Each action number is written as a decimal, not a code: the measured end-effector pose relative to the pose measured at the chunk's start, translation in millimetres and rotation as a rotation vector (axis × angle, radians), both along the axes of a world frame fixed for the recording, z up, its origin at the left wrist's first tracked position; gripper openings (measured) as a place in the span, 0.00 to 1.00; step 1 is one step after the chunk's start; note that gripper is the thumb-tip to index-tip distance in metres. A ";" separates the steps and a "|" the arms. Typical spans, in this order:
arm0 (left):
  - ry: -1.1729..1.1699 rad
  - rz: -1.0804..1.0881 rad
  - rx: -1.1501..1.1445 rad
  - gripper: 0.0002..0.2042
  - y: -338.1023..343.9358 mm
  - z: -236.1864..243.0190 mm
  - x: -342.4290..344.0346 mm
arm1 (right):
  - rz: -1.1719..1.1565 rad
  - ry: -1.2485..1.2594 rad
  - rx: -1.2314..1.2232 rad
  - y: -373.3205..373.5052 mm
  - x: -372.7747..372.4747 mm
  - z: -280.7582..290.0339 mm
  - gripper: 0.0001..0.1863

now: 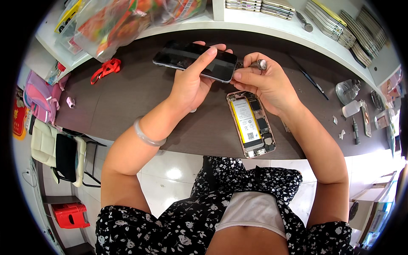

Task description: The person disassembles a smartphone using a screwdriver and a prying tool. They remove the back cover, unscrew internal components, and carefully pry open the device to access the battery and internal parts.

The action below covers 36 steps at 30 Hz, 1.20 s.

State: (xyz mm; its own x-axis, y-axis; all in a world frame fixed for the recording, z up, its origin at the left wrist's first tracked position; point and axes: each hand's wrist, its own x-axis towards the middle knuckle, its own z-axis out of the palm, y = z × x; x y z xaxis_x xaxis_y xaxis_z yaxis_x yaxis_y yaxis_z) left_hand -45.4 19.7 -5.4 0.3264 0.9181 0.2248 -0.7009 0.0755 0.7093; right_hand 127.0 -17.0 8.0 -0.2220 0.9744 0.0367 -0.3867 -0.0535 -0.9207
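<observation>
A black smartphone (176, 55) lies across my left hand (191, 87), thumb over its dark screen and fingertips showing past its far edge. In my right hand (274, 87), pinched between thumb and fingers, is a small metal screwdriver (260, 64). Its shaft points at the phone's right end; whether the tip touches is hidden by my fingers. Just below my right hand, an opened phone body (230, 102) rests on the dark desk (140, 100), its inside facing up. A white battery with yellow edges (246, 121) sits in it beside black circuit parts.
Black tweezers (312, 80), a glass bottle (347, 89), a white bottle (352, 109) and another screwdriver (355, 130) lie to the right. Stacked phones (325, 21) fill the white shelf (250, 21). A red strap (106, 70) is at the left, under plastic bags (114, 25).
</observation>
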 end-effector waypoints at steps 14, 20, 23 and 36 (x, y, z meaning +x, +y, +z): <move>0.112 -0.002 0.182 0.15 -3.1 -0.5 -2.2 | 0.030 -0.073 -0.016 -0.4 4.8 7.5 0.12; 0.055 -0.014 0.124 0.17 -3.0 2.4 -0.5 | 0.038 -0.106 0.077 1.5 6.3 6.1 0.12; 0.116 0.040 0.160 0.13 -2.7 1.0 -5.0 | -0.014 -0.242 0.213 3.7 8.5 6.2 0.10; -0.026 0.017 -0.180 0.14 6.9 4.6 -10.9 | -0.340 -1.354 0.917 37.5 65.6 -1.1 0.10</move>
